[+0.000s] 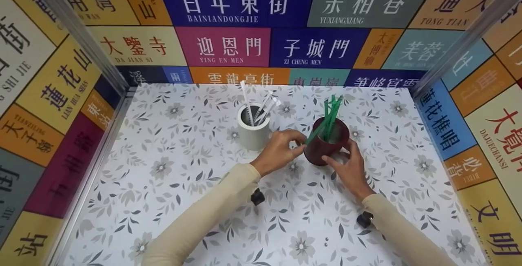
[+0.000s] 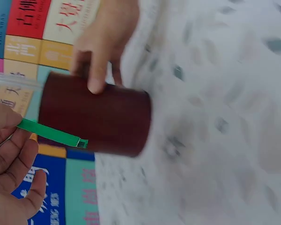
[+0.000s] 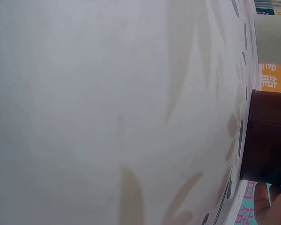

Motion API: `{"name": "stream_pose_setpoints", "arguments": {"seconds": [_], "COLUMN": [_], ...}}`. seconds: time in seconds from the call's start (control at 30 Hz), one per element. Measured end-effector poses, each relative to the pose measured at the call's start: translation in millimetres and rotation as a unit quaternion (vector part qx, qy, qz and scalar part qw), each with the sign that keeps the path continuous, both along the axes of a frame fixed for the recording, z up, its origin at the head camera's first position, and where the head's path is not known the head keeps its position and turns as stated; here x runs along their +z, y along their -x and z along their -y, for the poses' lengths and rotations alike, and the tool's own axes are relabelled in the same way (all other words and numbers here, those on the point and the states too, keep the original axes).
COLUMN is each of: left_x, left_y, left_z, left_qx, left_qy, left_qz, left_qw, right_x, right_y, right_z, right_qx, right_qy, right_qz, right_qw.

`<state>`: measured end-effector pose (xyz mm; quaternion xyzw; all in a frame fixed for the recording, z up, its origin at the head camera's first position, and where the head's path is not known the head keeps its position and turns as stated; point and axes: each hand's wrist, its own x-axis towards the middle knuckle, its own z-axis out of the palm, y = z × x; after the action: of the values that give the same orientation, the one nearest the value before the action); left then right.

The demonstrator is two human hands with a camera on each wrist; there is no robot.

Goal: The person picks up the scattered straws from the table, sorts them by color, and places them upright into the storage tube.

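A dark red cylindrical cup (image 1: 314, 154) stands on the table, with several green cable ties (image 1: 334, 109) sticking up from its mouth. My right hand (image 1: 351, 168) grips this cup from the right, thumb on the near side. At the cup's left rim, my left hand (image 1: 282, 147) pinches one green cable tie (image 2: 51, 133) between thumb and finger. The tie's square head crosses in front of the cup wall in the left wrist view. Only part of the cup (image 3: 269, 136) and some right-hand fingers (image 3: 262, 204) show in the right wrist view.
Left of the red cup is a pale grey-white cup (image 1: 253, 135) holding several white cable ties (image 1: 265, 105). A floral cloth (image 1: 163, 200) covers the table. Panels with Chinese lettering (image 1: 228, 47) wall the back and both sides.
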<state>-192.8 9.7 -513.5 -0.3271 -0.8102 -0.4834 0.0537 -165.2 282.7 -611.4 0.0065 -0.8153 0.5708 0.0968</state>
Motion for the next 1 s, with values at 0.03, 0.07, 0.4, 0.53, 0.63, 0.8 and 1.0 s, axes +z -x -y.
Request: {"name": "stream_pose_setpoints", "arguments": {"seconds": [0.03,0.07,0.4,0.53,0.63,0.8,1.0], "left_x": [3.6,7.0,38.2,38.3,27.1,9.5,3.3], "left_y": [1.7,3.6,24.1,26.8,27.1,28.7,30.2], "left_z": [-5.7,-11.1,-51.7,-67.6,-78.3,-85.1,-86.8], "left_qx": [-0.001,-0.002,0.02,0.03,0.028,0.032,0.04], "left_qy": [-0.009,-0.018,-0.104,-0.115,-0.113,-0.089,-0.074], "left_qz": [0.003,0.006,0.032,0.046,0.056,0.054,0.039], "left_qw": [1.0,0.9998,0.9939,0.9919,0.9917,0.9941,0.9957], "right_x": [0.2,0.1,-1.3,12.9,24.5,25.3,22.1], "right_y": [-0.2,-0.2,-1.9,-8.3,-12.5,-11.1,-9.6], "right_z": [-1,-1,-3,1,7,12,11], "right_qx": [-0.001,-0.001,0.004,-0.004,-0.006,0.005,0.011], "right_qy": [0.001,0.002,0.014,0.002,0.004,0.026,0.032], "right_qz": [-0.002,-0.003,-0.003,0.0,-0.006,-0.015,-0.014], "right_qw": [1.0,1.0,0.9999,1.0,1.0,0.9995,0.9993]}}
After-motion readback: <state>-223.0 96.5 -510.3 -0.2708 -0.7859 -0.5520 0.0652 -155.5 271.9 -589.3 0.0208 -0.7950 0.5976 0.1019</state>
